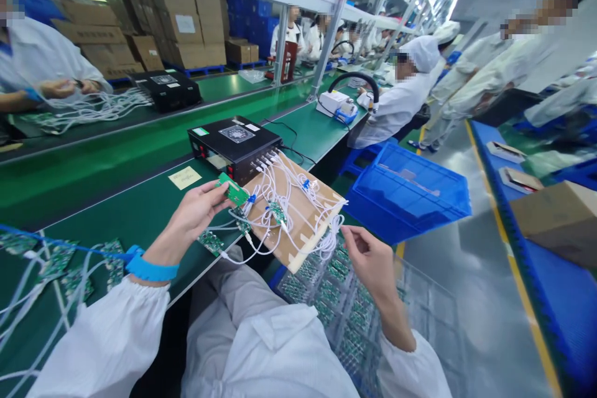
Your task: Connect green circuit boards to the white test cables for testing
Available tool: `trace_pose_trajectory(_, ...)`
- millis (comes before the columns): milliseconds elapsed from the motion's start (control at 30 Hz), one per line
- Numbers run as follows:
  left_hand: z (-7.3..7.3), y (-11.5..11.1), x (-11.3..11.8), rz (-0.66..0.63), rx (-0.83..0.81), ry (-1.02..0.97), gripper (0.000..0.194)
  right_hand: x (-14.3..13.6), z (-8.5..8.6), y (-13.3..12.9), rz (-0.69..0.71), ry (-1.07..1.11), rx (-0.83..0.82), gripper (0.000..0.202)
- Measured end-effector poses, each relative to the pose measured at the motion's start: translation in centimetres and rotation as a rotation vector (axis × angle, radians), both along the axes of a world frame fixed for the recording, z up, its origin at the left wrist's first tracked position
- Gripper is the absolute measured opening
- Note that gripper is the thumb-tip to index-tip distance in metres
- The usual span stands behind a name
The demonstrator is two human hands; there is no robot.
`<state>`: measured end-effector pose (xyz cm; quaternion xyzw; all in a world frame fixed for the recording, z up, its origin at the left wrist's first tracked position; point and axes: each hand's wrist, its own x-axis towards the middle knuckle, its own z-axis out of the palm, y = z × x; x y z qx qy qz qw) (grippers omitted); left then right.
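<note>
My left hand point(198, 211), with a blue wrist strap point(152, 267), pinches a green circuit board point(233, 190) by its edge in front of the black test box point(233, 142). My right hand point(373, 261) has its thumb and forefinger together beside a bundle of white cables point(332, 237); what is between the fingertips, if anything, is hidden. White cables run from the box's side across a cardboard sheet point(298, 189). Another circuit board point(278, 212) lies among them, and one more board point(211, 242) rests at the bench edge with a cable plugged in.
Below my right hand are clear trays point(354, 317) of boards. A blue bin point(410, 193) stands to the right. More wired boards point(114, 261) lie at left, near a yellow note point(185, 178). Co-workers sit along the line; a second black box point(165, 88) is across the bench.
</note>
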<state>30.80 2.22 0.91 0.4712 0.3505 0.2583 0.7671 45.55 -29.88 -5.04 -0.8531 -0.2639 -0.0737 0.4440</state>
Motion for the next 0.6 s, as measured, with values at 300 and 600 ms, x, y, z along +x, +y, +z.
trace_pose_trajectory(300,-1.0,0.1,-1.0,0.159,-0.113,-0.026,0.010,-5.8,-2.0,7.1,0.409,-0.044,-0.058,0.029)
trace_pose_trajectory(600,-1.7,-1.9,1.1,-0.203,-0.117,-0.028,0.006,-0.7,0.9,10.5,0.251,-0.274,-0.125,0.028)
